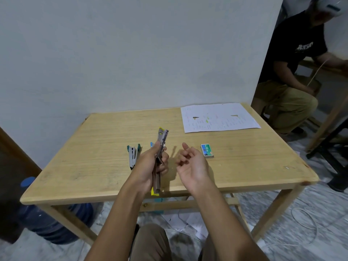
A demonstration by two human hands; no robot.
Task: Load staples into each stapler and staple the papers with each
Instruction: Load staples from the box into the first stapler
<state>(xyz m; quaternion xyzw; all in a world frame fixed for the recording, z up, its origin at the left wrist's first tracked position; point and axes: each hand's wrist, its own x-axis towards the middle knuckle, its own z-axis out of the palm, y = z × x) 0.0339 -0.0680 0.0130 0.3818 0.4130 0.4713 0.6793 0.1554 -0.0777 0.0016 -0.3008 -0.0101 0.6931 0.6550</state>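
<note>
The left hand has its grip wrapped round the yellow stapler, swung open above the wooden surface. The right hand (palm up, fingers loosely curled) holds nothing. The green stapler lies to the left, the staple box to the right, and the papers at the far corner.

Soft, dim, even light, faint shadows under the hands, wide-angle bending and blur toward the edges.

My pale wooden bench stands against a plain white wall. The floor is grey-white marbled tile, with a white cable looping across it. A blue water bottle stands at my left. Another person sits past the wall's corner.
</note>
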